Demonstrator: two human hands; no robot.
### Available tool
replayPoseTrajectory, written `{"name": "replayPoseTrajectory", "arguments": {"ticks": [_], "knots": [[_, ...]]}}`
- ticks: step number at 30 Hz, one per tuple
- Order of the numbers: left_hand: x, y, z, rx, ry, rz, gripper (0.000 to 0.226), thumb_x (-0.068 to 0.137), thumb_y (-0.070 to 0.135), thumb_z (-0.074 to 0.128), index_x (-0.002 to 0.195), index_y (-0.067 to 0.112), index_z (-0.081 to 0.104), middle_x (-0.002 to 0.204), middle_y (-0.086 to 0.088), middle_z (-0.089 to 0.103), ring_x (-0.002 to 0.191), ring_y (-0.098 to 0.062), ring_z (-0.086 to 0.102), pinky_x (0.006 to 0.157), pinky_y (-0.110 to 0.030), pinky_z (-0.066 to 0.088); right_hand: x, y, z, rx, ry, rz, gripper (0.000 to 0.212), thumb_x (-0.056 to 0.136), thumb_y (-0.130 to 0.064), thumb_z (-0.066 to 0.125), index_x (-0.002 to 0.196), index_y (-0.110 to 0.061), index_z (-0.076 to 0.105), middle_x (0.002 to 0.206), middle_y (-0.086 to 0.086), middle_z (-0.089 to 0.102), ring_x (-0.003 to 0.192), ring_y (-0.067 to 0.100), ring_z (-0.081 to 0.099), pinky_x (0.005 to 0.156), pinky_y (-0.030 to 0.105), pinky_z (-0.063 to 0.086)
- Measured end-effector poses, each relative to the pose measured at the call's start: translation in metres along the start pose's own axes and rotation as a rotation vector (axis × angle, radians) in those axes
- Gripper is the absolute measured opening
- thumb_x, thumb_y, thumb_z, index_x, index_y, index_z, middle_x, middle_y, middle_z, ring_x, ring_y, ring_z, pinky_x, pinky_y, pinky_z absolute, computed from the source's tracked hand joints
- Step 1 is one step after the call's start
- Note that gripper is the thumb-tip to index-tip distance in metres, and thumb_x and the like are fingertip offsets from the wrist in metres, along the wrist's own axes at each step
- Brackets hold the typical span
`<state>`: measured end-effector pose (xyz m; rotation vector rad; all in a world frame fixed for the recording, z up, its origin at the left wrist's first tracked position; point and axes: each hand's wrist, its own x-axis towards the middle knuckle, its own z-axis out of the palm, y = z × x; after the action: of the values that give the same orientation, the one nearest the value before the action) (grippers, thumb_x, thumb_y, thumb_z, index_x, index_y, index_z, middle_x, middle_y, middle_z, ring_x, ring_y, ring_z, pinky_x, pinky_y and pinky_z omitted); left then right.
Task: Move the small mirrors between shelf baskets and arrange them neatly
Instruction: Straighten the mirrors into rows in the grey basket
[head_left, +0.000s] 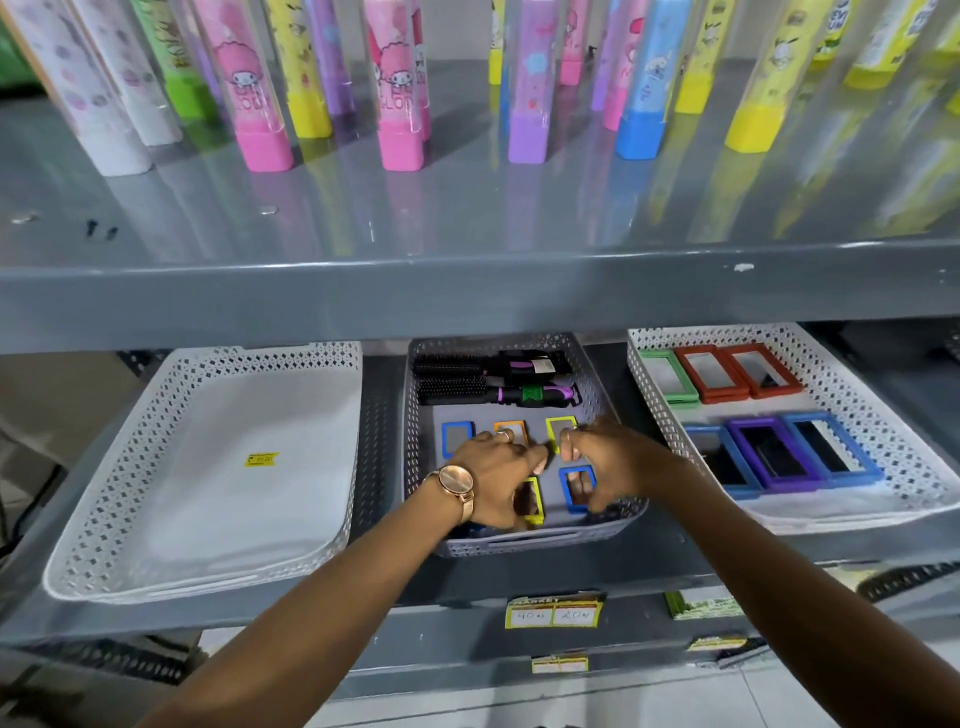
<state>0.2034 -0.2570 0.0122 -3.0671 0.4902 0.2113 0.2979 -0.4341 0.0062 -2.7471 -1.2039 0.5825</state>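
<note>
A grey basket (524, 543) on the middle shelf holds two hairbrushes at its back and several small framed mirrors lying flat. A blue mirror (457, 437), an orange mirror (511, 431) and a yellow-green mirror (560, 427) form a row. Nearer me lie a yellow mirror (533, 501) and a second blue mirror (577, 488). My left hand (493, 478), wearing a watch, reaches into the basket with its fingers closed around the yellow mirror's left edge. My right hand (608, 460) arches over the nearer blue mirror, its curled fingers by the yellow-green mirror and its thumb low beside the blue frame.
A white basket (171, 577) with only a yellow price sticker stands at the left. At the right, another white basket (852, 519) holds larger green, red, blue and purple mirrors in two rows. The shelf above (467, 301) overhangs the baskets and carries upright coloured tubes.
</note>
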Motion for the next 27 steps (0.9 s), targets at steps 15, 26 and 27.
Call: {"name": "replayPoseTrajectory", "arguments": {"ticks": [15,26,27], "knots": [[0.001,-0.004,0.005,-0.063,0.033,-0.059,0.087,0.063,0.054,0.075,0.132,0.02,0.034,0.107,-0.008,0.064,0.106,-0.03,0.054,0.085,-0.038,0.043,-0.006,-0.006,0.01,-0.101,0.057,-0.019,0.063,0.065,-0.026,0.077,0.122,-0.013,0.053,0.119,0.009,0.062,0.112,0.025,0.05,0.092,0.034,0.046],[-0.034,-0.038,0.003,-0.02,-0.049,-0.106,0.084,0.058,0.055,0.075,0.122,0.016,0.037,0.098,-0.006,0.067,0.099,-0.028,0.055,0.089,-0.038,0.037,0.005,-0.061,0.01,-0.112,0.099,-0.128,0.058,0.067,-0.033,0.074,0.118,-0.017,0.052,0.115,0.005,0.062,0.114,0.025,0.047,0.093,0.039,0.045],[-0.035,-0.037,0.005,-0.013,-0.059,-0.112,0.083,0.061,0.054,0.074,0.123,0.015,0.036,0.095,-0.008,0.067,0.099,-0.03,0.055,0.09,-0.039,0.038,0.007,-0.066,0.012,-0.133,0.088,-0.127,0.055,0.069,-0.031,0.072,0.118,-0.017,0.051,0.114,0.005,0.063,0.114,0.026,0.047,0.091,0.04,0.046]]}}
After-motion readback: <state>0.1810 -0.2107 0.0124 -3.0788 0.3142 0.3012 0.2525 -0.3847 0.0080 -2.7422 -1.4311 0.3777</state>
